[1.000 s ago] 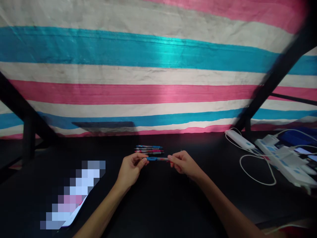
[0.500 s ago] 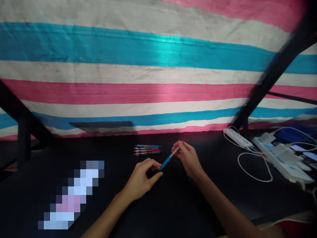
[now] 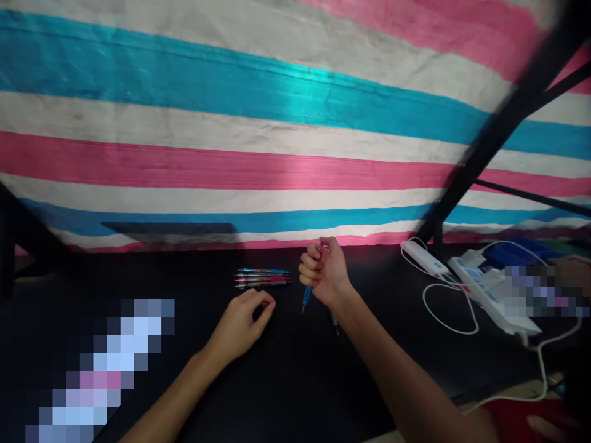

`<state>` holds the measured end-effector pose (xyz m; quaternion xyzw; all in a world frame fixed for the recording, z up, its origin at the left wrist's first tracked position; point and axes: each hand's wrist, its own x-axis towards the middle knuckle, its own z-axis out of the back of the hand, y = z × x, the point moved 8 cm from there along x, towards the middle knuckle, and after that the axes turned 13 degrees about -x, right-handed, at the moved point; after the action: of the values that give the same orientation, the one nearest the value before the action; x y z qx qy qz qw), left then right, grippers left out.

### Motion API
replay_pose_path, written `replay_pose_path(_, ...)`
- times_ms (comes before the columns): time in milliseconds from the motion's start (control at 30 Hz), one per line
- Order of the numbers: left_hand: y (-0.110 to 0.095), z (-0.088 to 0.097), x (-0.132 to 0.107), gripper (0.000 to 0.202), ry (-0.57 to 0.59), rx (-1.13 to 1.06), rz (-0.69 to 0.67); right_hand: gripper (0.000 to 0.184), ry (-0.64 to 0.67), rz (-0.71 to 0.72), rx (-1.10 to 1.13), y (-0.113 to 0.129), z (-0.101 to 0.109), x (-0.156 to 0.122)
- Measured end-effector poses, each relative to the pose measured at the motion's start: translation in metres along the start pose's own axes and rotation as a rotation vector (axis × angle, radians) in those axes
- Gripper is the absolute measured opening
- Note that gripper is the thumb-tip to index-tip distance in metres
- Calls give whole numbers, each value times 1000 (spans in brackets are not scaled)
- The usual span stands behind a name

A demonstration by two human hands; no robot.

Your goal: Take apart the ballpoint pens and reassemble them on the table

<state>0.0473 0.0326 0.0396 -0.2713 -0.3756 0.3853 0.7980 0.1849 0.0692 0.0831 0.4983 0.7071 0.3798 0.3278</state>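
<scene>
My right hand (image 3: 325,267) is wrapped round a ballpoint pen with a blue grip (image 3: 307,296), its tip pointing down. The thumb is bent over the pen's top end; most of the barrel is hidden in the fist. My left hand (image 3: 247,317) rests low over the black table, thumb and forefinger tips together, with nothing visible between them. Just beyond it lie several pens side by side, a blue one (image 3: 263,271) at the back and a red one (image 3: 265,280) nearer. A dark pen (image 3: 333,321) lies partly hidden beside my right wrist.
On the right, a white power strip (image 3: 492,301) with plugs and looping cables lies near a white device (image 3: 423,257) and a blue container (image 3: 517,252). A striped sheet (image 3: 258,169) hangs behind the black table (image 3: 286,381). Slanting dark posts flank it. Two patches are pixelated.
My right hand has turned upright, closing round the pen, which now points tip down away from my left hand. My left hand has drawn left and its fingertips have come together. The view shifted right.
</scene>
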Motion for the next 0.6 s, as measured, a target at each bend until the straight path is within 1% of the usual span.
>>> replay_pose_path(67, 2, -1, 0, 20, 11, 27, 9, 36, 0, -26, 43, -1, -4, 2)
replay_pose_path(200, 4, -2, 1, 20, 35, 69, 36, 41, 47, -56, 89, -3, -11, 4)
replay_pose_path(267, 5, -2, 1, 20, 43, 80, 45, 40, 50, -62, 83, -5, -11, 5)
replay_pose_path(367, 6, -1, 0, 20, 46, 90, 50, 37, 24, -56, 70, -6, -9, 5)
replay_pose_path(500, 7, 0, 1, 20, 37, 87, 49, 45, 7, -60, 61, -9, -6, 3)
replay_pose_path(600, 8, 0, 2, 20, 34, 91, 50, 39, -49, -64, 24, -9, -2, 0)
